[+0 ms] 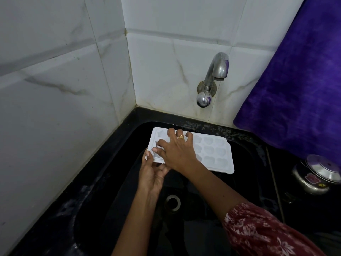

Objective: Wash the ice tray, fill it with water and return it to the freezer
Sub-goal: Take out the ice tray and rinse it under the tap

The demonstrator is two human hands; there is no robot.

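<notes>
A white ice tray [214, 154] with shaped moulds is held level over the black sink [118, 182], below the tap. My left hand [152, 174] grips its near left corner from underneath, thumb on the rim. My right hand [175, 150], with a gold ring, lies spread flat on the tray's left half, fingers pressing into the moulds. The moulds under that hand are hidden. No water runs from the metal tap [215, 71].
The sink drain [173, 202] sits below my hands. White marble tiles [55, 89] form the corner walls. A purple cloth [302, 85] hangs at the right. A steel pot with lid [317, 174] stands on the black counter at the right.
</notes>
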